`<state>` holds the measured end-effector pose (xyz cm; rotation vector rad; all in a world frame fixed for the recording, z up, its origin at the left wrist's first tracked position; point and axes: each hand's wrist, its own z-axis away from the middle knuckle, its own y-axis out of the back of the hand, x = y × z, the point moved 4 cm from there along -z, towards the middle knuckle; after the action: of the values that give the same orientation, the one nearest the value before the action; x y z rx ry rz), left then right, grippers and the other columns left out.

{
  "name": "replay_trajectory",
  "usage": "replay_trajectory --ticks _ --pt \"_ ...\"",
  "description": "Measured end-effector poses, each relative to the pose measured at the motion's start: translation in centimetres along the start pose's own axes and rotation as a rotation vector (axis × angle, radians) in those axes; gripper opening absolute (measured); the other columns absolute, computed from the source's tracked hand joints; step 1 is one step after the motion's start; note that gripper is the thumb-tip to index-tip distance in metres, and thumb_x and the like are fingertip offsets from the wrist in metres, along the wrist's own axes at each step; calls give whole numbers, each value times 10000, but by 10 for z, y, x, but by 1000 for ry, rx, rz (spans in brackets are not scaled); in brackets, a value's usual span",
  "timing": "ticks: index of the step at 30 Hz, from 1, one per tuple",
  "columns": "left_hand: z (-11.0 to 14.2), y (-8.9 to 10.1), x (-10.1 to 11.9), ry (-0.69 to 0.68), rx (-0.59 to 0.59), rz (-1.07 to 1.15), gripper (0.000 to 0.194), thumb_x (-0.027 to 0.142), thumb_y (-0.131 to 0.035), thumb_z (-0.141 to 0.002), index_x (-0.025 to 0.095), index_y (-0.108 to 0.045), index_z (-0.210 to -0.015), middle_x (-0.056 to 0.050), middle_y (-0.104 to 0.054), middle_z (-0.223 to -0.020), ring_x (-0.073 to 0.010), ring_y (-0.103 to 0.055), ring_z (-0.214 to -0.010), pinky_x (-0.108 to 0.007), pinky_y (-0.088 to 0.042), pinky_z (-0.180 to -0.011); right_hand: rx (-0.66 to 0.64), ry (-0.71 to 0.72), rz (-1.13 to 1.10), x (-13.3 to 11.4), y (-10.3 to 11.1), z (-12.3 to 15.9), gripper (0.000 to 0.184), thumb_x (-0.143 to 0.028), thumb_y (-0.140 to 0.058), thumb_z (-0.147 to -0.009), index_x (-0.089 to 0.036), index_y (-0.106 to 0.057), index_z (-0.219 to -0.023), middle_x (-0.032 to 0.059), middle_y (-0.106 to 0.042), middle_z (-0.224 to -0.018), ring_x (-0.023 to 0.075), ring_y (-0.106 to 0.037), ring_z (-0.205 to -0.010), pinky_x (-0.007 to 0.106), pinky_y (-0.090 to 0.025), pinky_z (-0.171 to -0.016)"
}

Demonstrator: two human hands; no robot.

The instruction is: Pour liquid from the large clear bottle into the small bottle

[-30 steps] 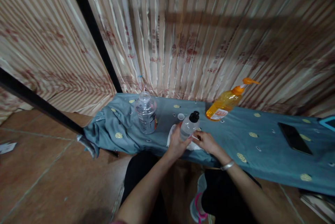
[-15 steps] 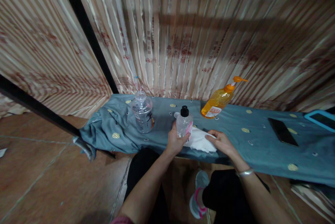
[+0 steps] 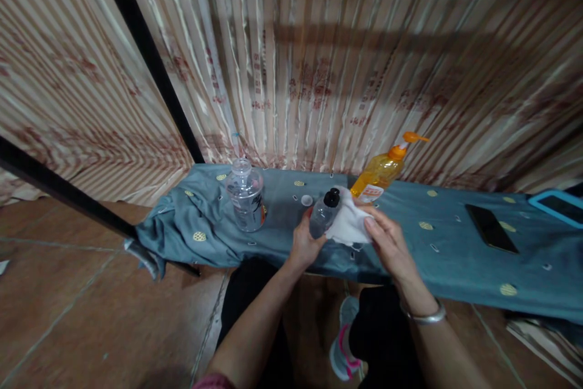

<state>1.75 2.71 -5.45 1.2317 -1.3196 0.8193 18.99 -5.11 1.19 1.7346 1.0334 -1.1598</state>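
My left hand [image 3: 304,243] is closed round a small clear bottle [image 3: 322,216] with a black cap, held tilted to the right above the near edge of a bench draped in blue-grey cloth [image 3: 446,255]. My right hand [image 3: 387,242] grips a white cloth [image 3: 348,223] and presses it against the bottle's right side. Both hands are lifted a little off the bench top.
A larger clear bottle [image 3: 246,193] stands at the left of the bench, a small white cap [image 3: 306,199] lies near the middle, and an orange pump bottle [image 3: 381,172] stands behind my hands. A black phone [image 3: 490,228] and a blue-edged tablet [image 3: 559,207] lie at the right. Striped curtains hang behind.
My right hand has picked the white cloth up off the bench and brought it against the bottle. My left hand has tilted the bottle to the right.
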Motion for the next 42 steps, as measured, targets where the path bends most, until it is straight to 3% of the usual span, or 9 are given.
replay_trajectory --ticks 2,4,9,15,20,23,30,37,42 --pt "0 -2 -3 -27 -14 18 764 141 -801 -679 184 -524 -1390 -92 -759 -1204 -274 -739 -1079 -436 -580 -1008 -5 88 21 -11 -19 2 362 -488 -672 -969 -180 -681 -1159 105 -648 -1292 269 -620 -1194 508 -503 -1016" --pt "0 -4 -6 -48 -36 28 752 166 -782 -702 181 -511 -1404 -94 -756 -1212 -266 -740 -1074 -419 -587 -994 50 130 65 -13 -30 0 375 -472 -693 -955 -180 -668 -1188 106 -639 -1300 275 -618 -1188 524 -494 -1022" --pt "2 -8 -10 -110 -46 5 719 228 -792 -712 180 -530 -1380 -111 -738 -1265 -280 -707 -1162 -428 -563 -1043 150 106 188 0 -45 -12 430 -402 -699 -960 -197 -604 -1326 109 -607 -1337 280 -615 -1176 529 -501 -1009" --pt "3 -10 -10 -54 -45 23 751 179 -782 -697 178 -512 -1397 -99 -747 -1237 -273 -716 -1131 -434 -565 -1033 13 46 146 5 -61 -31 337 -406 -682 -977 -175 -646 -1220 82 -655 -1200 229 -664 -1018 439 -569 -884" --pt "3 -8 -2 6 -51 48 707 202 -813 -703 214 -537 -1354 -57 -756 -1202 -243 -724 -1088 -408 -564 -1017 -149 25 -1 1 -52 -41 377 -412 -675 -984 -179 -631 -1276 97 -649 -1248 239 -666 -1056 461 -569 -907" --pt "3 -7 0 -20 -63 46 712 207 -814 -705 213 -527 -1357 -70 -741 -1237 -252 -717 -1121 -421 -555 -1039 -181 1 -57 4 -45 -41 387 -422 -664 -990 -182 -624 -1290 100 -647 -1252 235 -670 -1043 451 -577 -890" --pt "5 -15 -11 -122 -73 37 722 255 -770 -767 169 -464 -1415 -161 -665 -1376 -306 -652 -1267 -501 -494 -1139 -54 25 -1 10 -50 -34 342 -401 -682 -980 -172 -642 -1232 87 -657 -1204 225 -670 -1014 435 -577 -873" --pt "20 -31 -18 -334 -154 48 967 327 -755 -801 163 -215 -1585 -219 -299 -1679 -360 -288 -1580 -571 -258 -1306 94 19 107 10 -58 -40 304 -397 -687 -978 -165 -658 -1173 73 -668 -1146 207 -673 -963 408 -582 -838" --pt "25 -32 -20 -321 -191 67 955 313 -714 -838 181 -164 -1607 -200 -249 -1703 -346 -229 -1603 -565 -213 -1324 149 16 154 14 -59 -36 315 -395 -685 -979 -168 -652 -1196 80 -663 -1173 218 -671 -995 423 -579 -858"
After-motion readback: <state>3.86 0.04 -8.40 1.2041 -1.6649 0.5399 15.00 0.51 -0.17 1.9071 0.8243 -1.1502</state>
